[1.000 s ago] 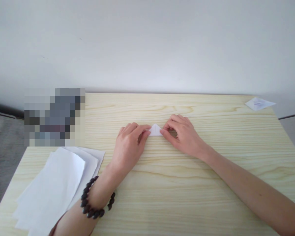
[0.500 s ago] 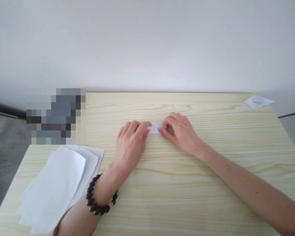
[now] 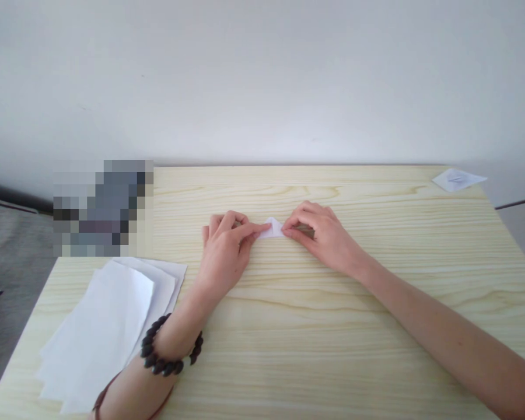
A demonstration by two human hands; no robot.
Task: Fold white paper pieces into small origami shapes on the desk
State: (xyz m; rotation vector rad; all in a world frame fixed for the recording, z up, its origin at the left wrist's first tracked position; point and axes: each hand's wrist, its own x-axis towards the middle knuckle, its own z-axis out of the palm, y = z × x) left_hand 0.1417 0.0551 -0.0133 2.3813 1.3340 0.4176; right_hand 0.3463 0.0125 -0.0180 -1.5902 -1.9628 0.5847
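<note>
A small white folded paper piece (image 3: 272,228) lies on the light wooden table (image 3: 315,326), near its middle. My left hand (image 3: 225,251) presses its index fingertip on the piece's left side, the other fingers curled. My right hand (image 3: 321,236) pinches the piece's right edge between thumb and fingers. A dark bead bracelet (image 3: 168,350) circles my left wrist. Most of the piece is covered by my fingertips.
A loose stack of white paper sheets (image 3: 105,329) lies at the table's front left. Another folded white paper (image 3: 458,179) sits at the far right corner. A blurred-out patch (image 3: 102,208) covers the back left. A pale wall rises behind the table.
The visible paper piece has become smaller as my fingertips drew closer together. My left fingers have curled, leaving the index finger pointing onto the paper.
</note>
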